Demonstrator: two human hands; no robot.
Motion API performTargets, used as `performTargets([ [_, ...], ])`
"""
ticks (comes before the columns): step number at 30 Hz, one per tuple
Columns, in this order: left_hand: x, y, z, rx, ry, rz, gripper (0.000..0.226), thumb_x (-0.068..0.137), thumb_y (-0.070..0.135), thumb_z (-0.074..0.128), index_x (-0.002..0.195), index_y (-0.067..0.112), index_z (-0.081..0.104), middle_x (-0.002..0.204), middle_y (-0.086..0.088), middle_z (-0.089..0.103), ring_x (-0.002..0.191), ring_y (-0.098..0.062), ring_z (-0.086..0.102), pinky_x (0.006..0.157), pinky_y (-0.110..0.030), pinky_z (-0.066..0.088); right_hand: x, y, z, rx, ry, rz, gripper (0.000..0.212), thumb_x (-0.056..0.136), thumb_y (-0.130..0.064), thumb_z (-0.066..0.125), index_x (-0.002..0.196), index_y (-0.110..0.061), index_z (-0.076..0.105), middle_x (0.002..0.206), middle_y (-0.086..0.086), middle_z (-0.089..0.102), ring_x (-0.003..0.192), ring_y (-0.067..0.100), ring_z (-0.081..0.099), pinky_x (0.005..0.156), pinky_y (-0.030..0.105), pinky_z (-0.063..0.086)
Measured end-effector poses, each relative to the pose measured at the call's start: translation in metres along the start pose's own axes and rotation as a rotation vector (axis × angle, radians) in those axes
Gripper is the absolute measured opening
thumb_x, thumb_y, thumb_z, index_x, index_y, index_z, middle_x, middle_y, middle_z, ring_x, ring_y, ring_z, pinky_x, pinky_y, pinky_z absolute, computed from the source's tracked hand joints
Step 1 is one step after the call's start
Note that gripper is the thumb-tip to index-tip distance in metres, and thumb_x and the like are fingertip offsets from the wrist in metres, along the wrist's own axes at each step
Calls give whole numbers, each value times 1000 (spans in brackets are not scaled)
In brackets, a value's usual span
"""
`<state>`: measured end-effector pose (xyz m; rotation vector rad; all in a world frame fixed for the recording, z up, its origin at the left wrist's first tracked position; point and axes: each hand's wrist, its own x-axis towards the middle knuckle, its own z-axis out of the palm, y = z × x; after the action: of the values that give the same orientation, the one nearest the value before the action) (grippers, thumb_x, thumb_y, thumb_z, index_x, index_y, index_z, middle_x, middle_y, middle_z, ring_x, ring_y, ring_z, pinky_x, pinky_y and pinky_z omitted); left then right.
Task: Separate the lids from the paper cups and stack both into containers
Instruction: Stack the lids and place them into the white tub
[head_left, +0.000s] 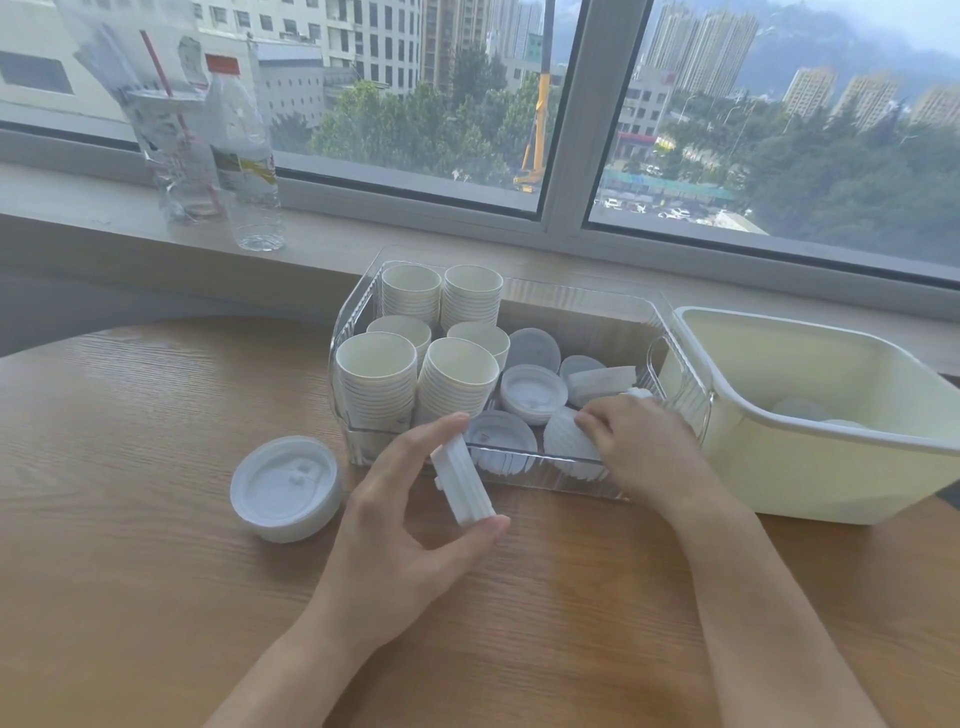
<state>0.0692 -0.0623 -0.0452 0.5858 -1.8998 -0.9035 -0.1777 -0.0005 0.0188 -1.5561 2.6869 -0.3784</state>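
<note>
We are seeing two containers on the table (130, 519): a cream bin (810, 467) holding a few lids, and a clear bin (680, 353) holding six cup stacks (376, 384) plus loose lids (532, 392). Our left hand (410, 519) is pinching a small lid stack (462, 480); our right hand (644, 447) is gripping another (566, 439) inside the clear bin.

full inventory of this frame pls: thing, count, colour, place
Cup stacks: six, white, left part of clear bin.
Clear bin: one, transparent, table centre.
Loose lids: several, white, right part of clear bin.
Lid stack on table: one, white, left of bin.
Cream tub: one, right of bin, a few lids inside.
Plastic bottle: one, clear, windowsill.
Bagged cup with straw: one, clear, windowsill.
Table: wooden.
Left hand: holds a small lid stack.
Right hand: grips lids inside bin.
</note>
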Motion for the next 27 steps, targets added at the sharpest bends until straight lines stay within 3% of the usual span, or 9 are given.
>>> performTargets([
  [2, 0, 0, 0, -3, 1, -6, 77, 74, 36, 92, 142, 38, 56, 138, 21, 62, 133, -12, 58, 105, -41, 52, -2, -3, -3, 79, 134, -19, 33, 109, -34, 47, 82, -21, 61, 83, 6, 69, 92, 34, 62, 78, 41, 45],
  [4, 0, 0, 0, -15, 3, -16, 78, 74, 37, 94, 142, 36, 57, 138, 19, 63, 133, -14, 59, 105, -47, 53, -2, -5, -7, 232, 208, -27, 34, 109, -31, 47, 88, -16, 69, 75, 5, 69, 82, 32, 64, 78, 41, 47],
  [7, 0, 1, -1, -28, 12, -18, 76, 75, 39, 93, 142, 36, 57, 137, 19, 63, 132, -16, 59, 105, -49, 54, -6, -11, -10, 437, 254, -27, 24, 104, -30, 56, 92, -19, 75, 76, -5, 74, 76, 17, 71, 75, 38, 56],
  [10, 1, 1, -2, -28, 17, -18, 77, 75, 34, 93, 142, 36, 57, 136, 17, 63, 131, -17, 60, 103, -50, 54, -9, -14, -11, 545, 288, -59, 11, 97, -31, 72, 92, -25, 79, 80, -16, 77, 79, -4, 71, 76, 18, 56],
  [13, 1, 2, -2, -28, 49, -21, 76, 74, 41, 92, 142, 35, 57, 133, 20, 63, 127, -16, 61, 102, -46, 55, -12, -18, -19, 634, 278, -116, 4, 89, -24, 83, 91, -21, 83, 80, -15, 79, 76, -6, 72, 75, 8, 52],
  [17, 2, 2, -2, -56, 79, -41, 78, 74, 41, 91, 143, 39, 55, 132, 21, 62, 123, -20, 64, 101, -48, 55, -22, -29, -31, 814, 48, -266, 11, 80, -19, 89, 87, -16, 82, 84, -3, 80, 82, 11, 78, 75, 16, 55],
  [22, 2, -2, -2, -74, 82, -42, 79, 76, 37, 92, 145, 38, 53, 135, 14, 64, 125, -24, 64, 101, -49, 55, -31, -39, -35, 890, -219, -438, 7, 83, -13, 85, 88, -11, 80, 85, 9, 80, 87, 40, 76, 81, 52, 57],
  [27, 2, -1, -1, -79, 87, -28, 80, 76, 39, 91, 146, 37, 52, 132, 13, 64, 124, -25, 65, 99, -49, 56, -32, -46, -30, 874, -355, -508, 14, 86, -11, 84, 96, -3, 78, 93, 9, 80, 91, 30, 78, 89, 54, 60],
])
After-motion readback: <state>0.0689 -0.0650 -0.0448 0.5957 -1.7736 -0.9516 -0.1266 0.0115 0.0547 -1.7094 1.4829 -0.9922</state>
